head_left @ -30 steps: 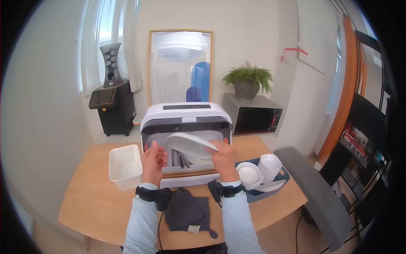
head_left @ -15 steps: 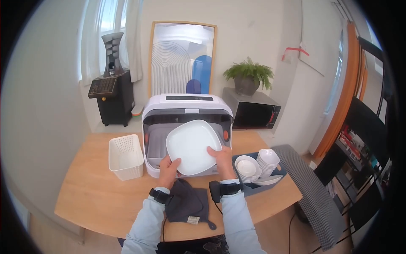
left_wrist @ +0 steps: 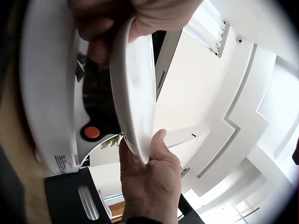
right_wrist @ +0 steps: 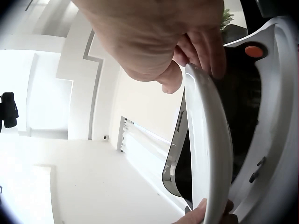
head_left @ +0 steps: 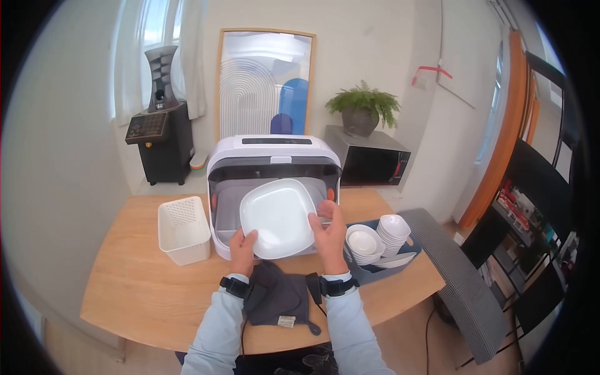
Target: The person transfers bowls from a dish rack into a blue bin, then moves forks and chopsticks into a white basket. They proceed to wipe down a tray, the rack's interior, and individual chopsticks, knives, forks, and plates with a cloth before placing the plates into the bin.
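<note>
A white square plate (head_left: 278, 219) with rounded corners is held up, tilted, before the open front of a white countertop dishwasher (head_left: 219, 164). My left hand (head_left: 242, 250) pinches its lower left edge, thumb on the upper face and fingers beneath. At the opposite edge, my right hand (head_left: 330, 240) has its fingers extended behind the rim; in the right wrist view its thumb stands off the plate's face. The plate covers much of the dishwasher's inside. Below the hands, a dark grey cloth (head_left: 278, 300) lies on the wooden table (head_left: 137, 294).
A white perforated basket (head_left: 184, 240) stands left of the dishwasher. On the right, a blue-grey bin (head_left: 390, 270) holds stacked white bowls (head_left: 394, 232) and plates. Behind are a microwave (head_left: 375, 165) with a potted fern (head_left: 361, 115), and a black machine (head_left: 164, 147).
The plate went from nearly edge-on in my right hand to face-up between both hands. My left hand took its edge; my right hand then loosened its grip and spread its fingers.
</note>
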### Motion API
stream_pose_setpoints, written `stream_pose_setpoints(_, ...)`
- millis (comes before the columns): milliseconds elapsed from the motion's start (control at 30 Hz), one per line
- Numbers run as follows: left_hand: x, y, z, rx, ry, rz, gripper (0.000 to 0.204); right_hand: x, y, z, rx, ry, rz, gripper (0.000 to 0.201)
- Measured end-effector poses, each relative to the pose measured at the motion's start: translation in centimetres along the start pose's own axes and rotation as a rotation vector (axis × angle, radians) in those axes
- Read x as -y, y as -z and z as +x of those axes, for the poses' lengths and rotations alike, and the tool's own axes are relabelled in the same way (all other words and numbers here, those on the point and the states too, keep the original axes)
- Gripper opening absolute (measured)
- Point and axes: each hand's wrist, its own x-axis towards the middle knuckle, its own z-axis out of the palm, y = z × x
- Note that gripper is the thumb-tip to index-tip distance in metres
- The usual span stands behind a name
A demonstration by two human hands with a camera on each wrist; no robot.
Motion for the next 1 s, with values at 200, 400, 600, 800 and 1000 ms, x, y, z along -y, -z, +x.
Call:
stream_pose_setpoints(200,-0.5,0.2,-0.1,-0.009,-0.096,0.133,0.02,1.2,0.8,-0.4,0.358,0.593,-0.676,0.036)
stream_pose_setpoints(400,0.7,1.0,0.4,0.013,-0.221,0.365,0.017,2.4,-0.7,-2.2,0.387,0.46,-0.756,0.029)
stream_pose_setpoints(600,-0.2,1.0,0.4,-0.014,-0.048,0.148,0.019,4.5,1.6,-3.1,0.659,0.524,-0.649,0.052)
stream_pose_setpoints(800,-1.6,1.9,0.9,0.139,0.275,-0.077,0.025,2.8,3.1,-3.0,0.588,0.788,-0.679,0.035)
stream_pose_setpoints(1000,-4.9,-0.1,-1.1,0.356,0.193,-0.299,0.035,4.8,6.3,-2.3,0.425,0.754,-0.506,0.03)
